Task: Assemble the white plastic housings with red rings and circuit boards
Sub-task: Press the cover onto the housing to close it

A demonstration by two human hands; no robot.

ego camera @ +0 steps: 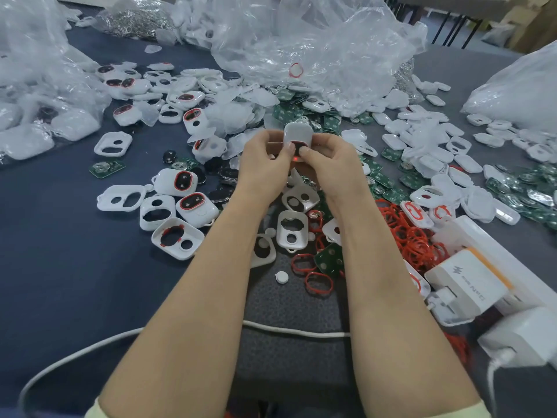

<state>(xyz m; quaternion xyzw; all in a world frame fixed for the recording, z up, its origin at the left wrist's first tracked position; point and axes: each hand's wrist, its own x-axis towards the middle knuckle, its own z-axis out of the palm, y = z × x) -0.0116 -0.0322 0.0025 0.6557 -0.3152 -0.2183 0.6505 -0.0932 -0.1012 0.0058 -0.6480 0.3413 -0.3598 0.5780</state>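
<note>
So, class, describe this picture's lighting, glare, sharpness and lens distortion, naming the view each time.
Head view: soft, even light, only faint shadows under the parts; head view: white glare on the crumpled clear plastic bags; head view: wide-angle stretch lengthens the forearms and curves the edges; head view: the held white plastic housing with red ring looks slightly soft.

A dark blue cloth (60, 282) covers the table, with a grey textured mat (289, 297) lying on it at the near centre and a white cable (289, 330) running across that mat from the left. Crumpled clear plastic bags (316, 40) pile up along the far side. At the near right, a white charger (465, 282) with an orange edge sits on a long white power strip (494, 245).
</note>
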